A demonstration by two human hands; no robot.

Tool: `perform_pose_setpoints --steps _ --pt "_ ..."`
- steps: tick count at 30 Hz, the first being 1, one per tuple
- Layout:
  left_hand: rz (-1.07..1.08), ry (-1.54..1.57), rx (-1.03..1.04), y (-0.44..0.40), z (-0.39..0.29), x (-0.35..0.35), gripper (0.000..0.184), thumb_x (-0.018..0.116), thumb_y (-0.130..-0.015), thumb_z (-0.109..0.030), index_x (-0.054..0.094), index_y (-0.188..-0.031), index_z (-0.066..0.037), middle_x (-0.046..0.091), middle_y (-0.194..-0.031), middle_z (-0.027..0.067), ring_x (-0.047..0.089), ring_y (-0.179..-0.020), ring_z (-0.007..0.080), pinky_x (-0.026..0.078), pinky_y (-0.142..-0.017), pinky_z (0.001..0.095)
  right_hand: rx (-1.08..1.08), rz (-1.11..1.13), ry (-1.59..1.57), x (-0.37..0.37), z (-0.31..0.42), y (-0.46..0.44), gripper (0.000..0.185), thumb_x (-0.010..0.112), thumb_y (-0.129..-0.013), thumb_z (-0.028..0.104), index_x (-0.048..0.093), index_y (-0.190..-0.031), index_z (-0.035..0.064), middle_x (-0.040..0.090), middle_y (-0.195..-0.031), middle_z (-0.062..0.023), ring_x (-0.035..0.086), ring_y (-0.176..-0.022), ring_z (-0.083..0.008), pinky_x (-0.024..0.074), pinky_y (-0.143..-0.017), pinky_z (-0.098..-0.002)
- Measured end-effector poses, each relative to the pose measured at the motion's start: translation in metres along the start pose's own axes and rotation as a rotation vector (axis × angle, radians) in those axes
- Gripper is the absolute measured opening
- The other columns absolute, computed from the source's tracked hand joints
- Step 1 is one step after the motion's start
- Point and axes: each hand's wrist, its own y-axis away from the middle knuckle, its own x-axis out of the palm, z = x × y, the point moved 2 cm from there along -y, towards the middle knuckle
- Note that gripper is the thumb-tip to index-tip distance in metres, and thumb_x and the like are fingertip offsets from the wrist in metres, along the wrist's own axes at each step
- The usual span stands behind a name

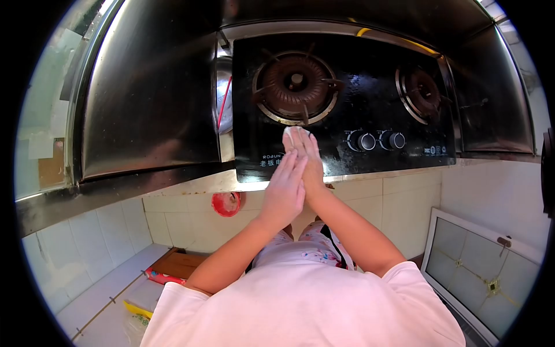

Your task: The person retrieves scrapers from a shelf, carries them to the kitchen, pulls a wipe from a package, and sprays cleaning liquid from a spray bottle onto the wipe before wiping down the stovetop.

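Note:
Over the front of the black glass gas hob (358,69), my right hand (307,162) reaches forward with its fingers stretched and close together. Under its fingertips is a small white cloth (291,132), pressed onto the glass just in front of the left burner (296,80); most of the cloth is hidden. My left hand (284,189) lies against the back of the right hand, fingers extended, and holds nothing that I can see. Two control knobs (365,141) sit to the right of my hands.
A smaller burner (425,91) is at the hob's right. Metal panels (150,87) flank the hob. Below its front edge a red tub (226,204) stands at the left, and a white-framed glass panel (480,266) leans at the lower right.

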Motion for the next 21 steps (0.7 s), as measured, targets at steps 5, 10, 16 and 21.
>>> perform_pose_setpoints --steps 5,10,16,21 --pt "-0.007 0.019 -0.008 0.004 -0.001 -0.005 0.05 0.053 -0.086 -0.003 0.046 -0.136 0.0 0.043 -0.138 0.0274 0.041 -0.131 0.0419 0.035 -0.109 0.044 -0.044 0.083 -0.105 -0.006 0.004 0.001 0.054 0.049 -0.087 0.019 0.043 -0.138 0.0012 0.042 -0.144 -0.0146 0.038 -0.134 -0.0351 0.0252 -0.114 -0.0498" --pt "-0.006 0.033 0.025 0.001 -0.005 0.001 0.052 0.053 -0.085 -0.002 0.046 -0.136 0.0 0.043 -0.139 0.0268 0.039 -0.132 0.042 0.035 -0.109 0.0444 -0.031 0.013 -0.059 -0.011 0.003 0.0 0.054 0.049 -0.087 0.018 0.043 -0.138 -0.0003 0.044 -0.142 -0.0166 0.038 -0.133 -0.0353 0.0264 -0.113 -0.0498" --pt "-0.022 0.042 0.007 0.002 -0.006 -0.004 0.051 0.053 -0.083 0.0 0.048 -0.133 0.001 0.044 -0.139 0.0271 0.039 -0.132 0.0423 0.034 -0.109 0.0445 -0.052 0.147 -0.02 -0.016 0.007 0.001 0.055 0.047 -0.088 0.019 0.042 -0.139 -0.0001 0.04 -0.146 -0.0133 0.033 -0.137 -0.0322 0.0221 -0.117 -0.0455" --pt "-0.036 0.027 0.028 0.0 -0.006 -0.001 0.05 0.052 -0.082 0.0 0.048 -0.132 0.002 0.044 -0.139 0.0269 0.039 -0.133 0.0424 0.034 -0.109 0.0446 0.006 0.117 -0.055 -0.009 0.005 -0.006 0.053 0.047 -0.089 0.019 0.044 -0.138 0.0021 0.041 -0.145 -0.0109 0.034 -0.137 -0.0307 0.0232 -0.116 -0.0453"
